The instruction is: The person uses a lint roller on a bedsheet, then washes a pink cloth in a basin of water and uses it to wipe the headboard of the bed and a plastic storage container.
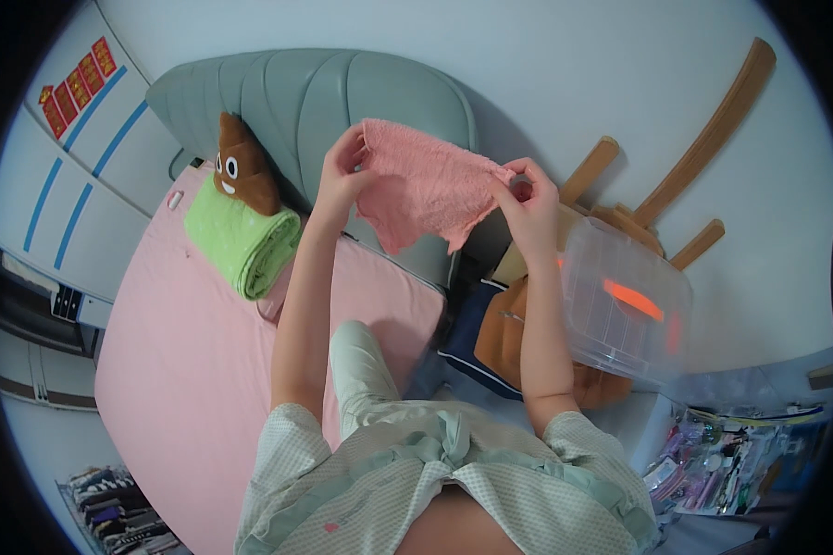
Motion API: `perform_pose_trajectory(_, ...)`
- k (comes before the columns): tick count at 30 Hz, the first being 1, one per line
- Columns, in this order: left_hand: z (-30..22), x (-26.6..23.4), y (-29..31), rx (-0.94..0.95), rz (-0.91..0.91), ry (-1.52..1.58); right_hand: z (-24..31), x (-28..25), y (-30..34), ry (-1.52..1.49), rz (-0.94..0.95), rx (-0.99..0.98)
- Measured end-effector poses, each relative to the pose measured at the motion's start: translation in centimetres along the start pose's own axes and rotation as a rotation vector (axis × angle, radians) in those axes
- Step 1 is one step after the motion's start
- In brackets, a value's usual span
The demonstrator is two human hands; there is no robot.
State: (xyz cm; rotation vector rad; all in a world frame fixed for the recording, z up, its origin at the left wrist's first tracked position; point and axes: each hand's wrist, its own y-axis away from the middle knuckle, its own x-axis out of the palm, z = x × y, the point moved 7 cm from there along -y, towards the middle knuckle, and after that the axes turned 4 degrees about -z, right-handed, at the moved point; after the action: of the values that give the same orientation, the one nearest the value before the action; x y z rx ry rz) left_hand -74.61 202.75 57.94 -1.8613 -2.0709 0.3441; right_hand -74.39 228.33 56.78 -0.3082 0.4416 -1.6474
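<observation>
While the left grip (344, 176) pinches pink cloth (426, 180), the right (532, 205) does too.

The left hand (344, 168) grips the left edge of the pink cloth (426, 180), its fingers bent near the upper corner and its thumb lower down; the right hand (531, 202) pinches the cloth's right corner between thumb and fingertips. Both forearms rise from below the cloth, one toward each side; a knee (354, 340) shows beneath its left part.
</observation>
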Motion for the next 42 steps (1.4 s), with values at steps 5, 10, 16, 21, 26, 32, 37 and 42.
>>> perform_pose_trajectory(5,0.7,0.5,-6.7,-0.112,0.127,0.178,-0.7,1.2,-3.6,-0.013,-0.052,-0.068)
perform_pose_trajectory(10,2.9,1.6,-13.0,-0.051,0.156,0.041,-3.3,1.7,-6.6,0.059,-0.191,-0.027)
perform_pose_trajectory(16,2.6,5.7,-8.1,0.612,-0.057,-0.694,0.8,3.4,-5.8,0.713,-0.278,-0.426)
perform_pose_trajectory(21,6.0,7.3,-3.6,0.525,-0.011,-0.714,-1.6,9.5,-8.0,0.775,0.261,-0.436)
perform_pose_trajectory(26,6.5,7.1,-4.8,0.484,-0.093,-0.724,-3.3,11.3,-10.8,0.796,0.402,-0.447)
perform_pose_trajectory(32,7.0,6.0,-7.8,0.42,-0.126,-0.742,-5.3,13.3,-14.4,0.766,0.549,-0.461)
perform_pose_trajectory(37,8.8,3.6,-10.6,0.359,-0.165,-0.743,-6.2,17.0,-17.6,0.806,0.684,-0.499)
perform_pose_trajectory(42,10.5,0.1,-13.3,0.337,-0.225,-0.808,-7.5,22.0,-20.2,0.782,0.894,-0.491)
